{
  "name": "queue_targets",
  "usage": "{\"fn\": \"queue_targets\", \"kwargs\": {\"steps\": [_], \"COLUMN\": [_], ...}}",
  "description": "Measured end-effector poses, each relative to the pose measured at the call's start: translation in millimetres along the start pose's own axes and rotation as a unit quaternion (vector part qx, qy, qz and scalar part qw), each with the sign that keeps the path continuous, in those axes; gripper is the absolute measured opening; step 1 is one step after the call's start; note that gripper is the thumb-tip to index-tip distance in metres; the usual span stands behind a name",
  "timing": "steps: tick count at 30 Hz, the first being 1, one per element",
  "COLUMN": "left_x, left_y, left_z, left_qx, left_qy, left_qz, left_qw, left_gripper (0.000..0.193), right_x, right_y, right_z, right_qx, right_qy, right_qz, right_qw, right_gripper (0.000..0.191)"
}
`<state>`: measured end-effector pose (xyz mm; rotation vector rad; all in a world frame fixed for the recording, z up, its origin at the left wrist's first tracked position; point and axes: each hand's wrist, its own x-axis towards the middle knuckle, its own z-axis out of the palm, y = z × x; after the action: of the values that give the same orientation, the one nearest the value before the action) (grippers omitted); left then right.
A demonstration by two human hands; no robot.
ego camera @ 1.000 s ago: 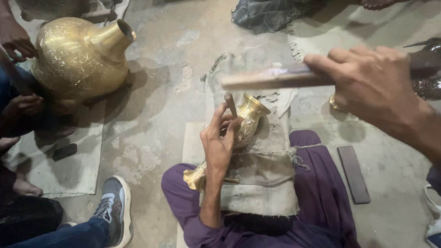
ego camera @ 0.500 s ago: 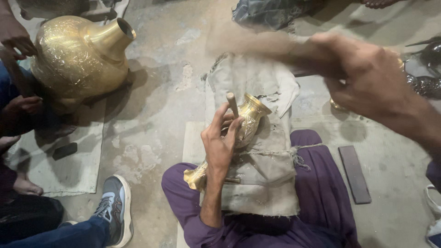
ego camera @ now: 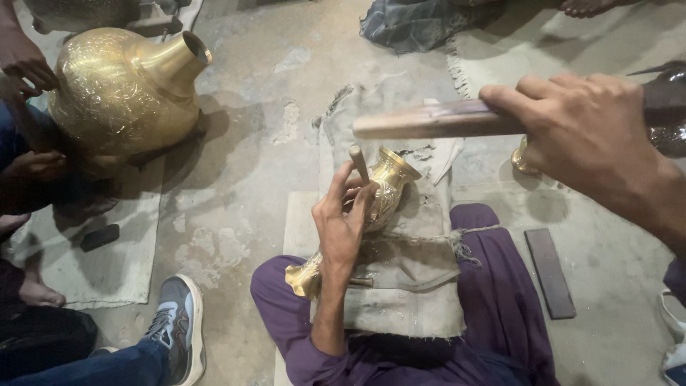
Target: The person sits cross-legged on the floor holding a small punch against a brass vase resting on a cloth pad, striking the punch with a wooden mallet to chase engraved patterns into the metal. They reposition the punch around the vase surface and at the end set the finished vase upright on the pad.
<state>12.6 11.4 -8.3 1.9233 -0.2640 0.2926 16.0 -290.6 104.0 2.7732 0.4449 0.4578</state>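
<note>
Head view shows the left hand (ego camera: pixel 341 230) closed around a small brass vase (ego camera: pixel 371 214) lying tilted across the person's lap, its fingers also pinching a thin punch (ego camera: pixel 358 163) whose tip rests near the vase's flared mouth. The right hand (ego camera: pixel 589 136) is raised up and to the right of it, fist wrapped firmly on a wooden-handled mallet (ego camera: pixel 436 120), with the handle stretching out above the punch and apart from it. By the look of it, the work in hand is chasing or engraving the brass: the striking tool is lifted between blows and not touching the punch. A further blow would call for the mallet to meet the punch head squarely while the left hand keeps the vase from rolling; a glancing hit could slip the tip across the metal.

Under the left hand, a grey cloth pad (ego camera: pixel 400 286) covers the purple trousers (ego camera: pixel 493 300) and cushions the vase. Just right of the lap a dark flat bar (ego camera: pixel 549 273) lies on the concrete floor (ego camera: pixel 250 164). Well off to the left, another person's hands (ego camera: pixel 28 64) tend a large engraved brass vessel (ego camera: pixel 121 89), with a grey sneaker (ego camera: pixel 177 322) near the lower left.
</note>
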Motion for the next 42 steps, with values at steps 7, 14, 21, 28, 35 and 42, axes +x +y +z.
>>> {"fn": "queue_targets", "kwargs": {"steps": [7, 14, 21, 28, 35, 42], "left_x": [-1, -1, 1, 0, -1, 1], "left_y": [5, 6, 3, -4, -1, 7], "left_z": [0, -1, -1, -1, 1, -2], "left_qx": [0.028, 0.014, 0.023, -0.010, 0.023, 0.003], "left_qy": [0.007, 0.007, 0.001, -0.011, 0.003, -0.002], "left_qz": [0.007, 0.010, 0.032, 0.030, 0.007, 0.019], "left_qw": [1.000, 1.000, 0.999, 0.999, 1.000, 1.000], "left_gripper": [0.047, 0.048, 0.047, 0.049, 0.049, 0.047], "right_x": [5, 8, 7, -1, 2, 7], "right_y": [4, 0, -5, 1, 4, 3], "right_z": [-10, -14, -8, -5, -8, -16], "right_qx": [0.285, 0.250, 0.095, -0.035, 0.135, 0.232], "right_qy": [-0.057, 0.143, 0.009, 0.010, 0.010, 0.043], "right_qz": [0.095, -0.046, 0.037, -0.018, 0.018, 0.037], "right_qw": [0.952, 0.956, 0.995, 0.999, 0.991, 0.971], "right_gripper": [0.071, 0.051, 0.048, 0.055, 0.063, 0.049]}}
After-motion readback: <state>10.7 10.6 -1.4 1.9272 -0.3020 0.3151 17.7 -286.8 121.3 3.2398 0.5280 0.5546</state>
